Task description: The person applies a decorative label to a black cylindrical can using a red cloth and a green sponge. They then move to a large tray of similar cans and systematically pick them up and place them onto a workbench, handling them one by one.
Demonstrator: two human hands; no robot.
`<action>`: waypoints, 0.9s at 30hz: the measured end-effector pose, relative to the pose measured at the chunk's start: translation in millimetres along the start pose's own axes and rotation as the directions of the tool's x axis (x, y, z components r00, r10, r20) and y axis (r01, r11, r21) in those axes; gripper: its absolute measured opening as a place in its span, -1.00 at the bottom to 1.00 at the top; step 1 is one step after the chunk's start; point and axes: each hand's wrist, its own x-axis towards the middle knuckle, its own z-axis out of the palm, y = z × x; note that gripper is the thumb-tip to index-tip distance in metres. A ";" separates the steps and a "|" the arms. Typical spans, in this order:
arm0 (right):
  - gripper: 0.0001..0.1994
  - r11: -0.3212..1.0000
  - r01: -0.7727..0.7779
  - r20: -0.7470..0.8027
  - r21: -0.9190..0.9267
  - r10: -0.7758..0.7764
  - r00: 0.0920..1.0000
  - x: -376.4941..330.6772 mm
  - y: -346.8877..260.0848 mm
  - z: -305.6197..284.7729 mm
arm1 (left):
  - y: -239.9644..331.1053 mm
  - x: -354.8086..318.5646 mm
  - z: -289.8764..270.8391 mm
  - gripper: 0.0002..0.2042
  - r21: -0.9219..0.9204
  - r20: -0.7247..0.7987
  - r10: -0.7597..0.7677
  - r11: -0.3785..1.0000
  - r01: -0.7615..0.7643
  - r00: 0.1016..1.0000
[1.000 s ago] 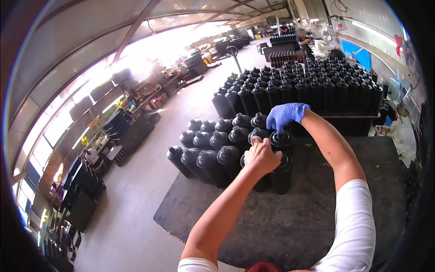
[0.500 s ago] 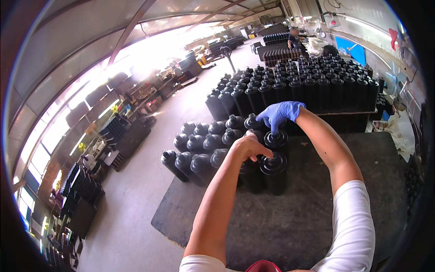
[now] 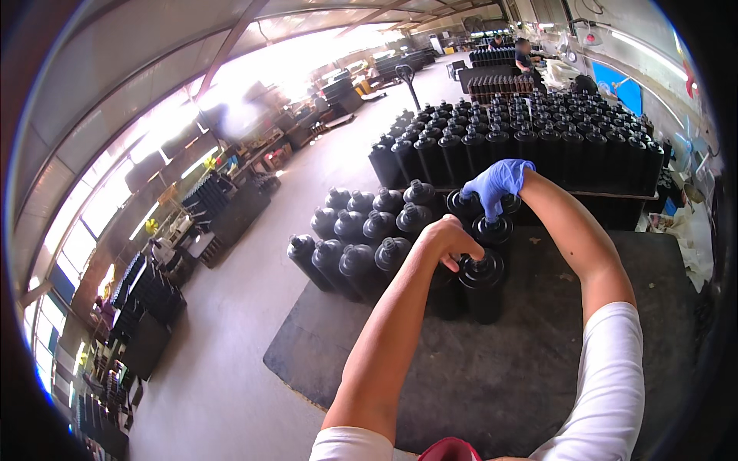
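Several black cylinders with narrow necks stand upright in close rows on a dark board. The nearest black cylinder carries a wide round disc around its neck. My bare left hand reaches over the rows, with its fingers bent down onto the neck of that cylinder; some fingertips are hidden. My right hand, in a blue glove, is just beyond it. Its fingers point down at the neck of a second disc-topped cylinder, while other fingers touch the top of a farther one.
The dark board extends toward me. Behind the rows, a large block of black cylinders stands on a low platform. A pallet-jack handle rises at its left. Racks and benches line the left wall; a person is far back.
The whole view has shifted, so the cylinders and board appear farther right. Both hands remain at the same disc-topped cylinders, with only slight movement of the fingers.
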 end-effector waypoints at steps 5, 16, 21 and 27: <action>0.04 0.987 -0.045 0.062 0.151 0.037 0.997 -3.2 12.6 2.2 | 2.3 2.9 6.4 -0.50 -0.052 0.028 0.028 0.998 -0.026 0.999; -0.64 0.927 0.187 -0.369 0.327 -0.057 0.928 -76.8 -0.5 69.2 | -27.6 -48.5 41.2 -0.43 -0.182 -0.216 0.325 0.913 -0.365 0.921; -0.83 0.909 0.217 -0.617 0.357 0.055 0.785 -152.2 45.3 142.2 | 10.2 -82.3 73.5 -0.65 0.018 -0.215 0.371 0.926 -0.376 0.903; -0.78 0.713 -0.129 -0.353 0.689 0.486 0.799 -318.9 0.0 217.6 | -13.3 -114.3 104.4 -0.34 -0.277 0.021 0.574 0.790 -0.547 0.818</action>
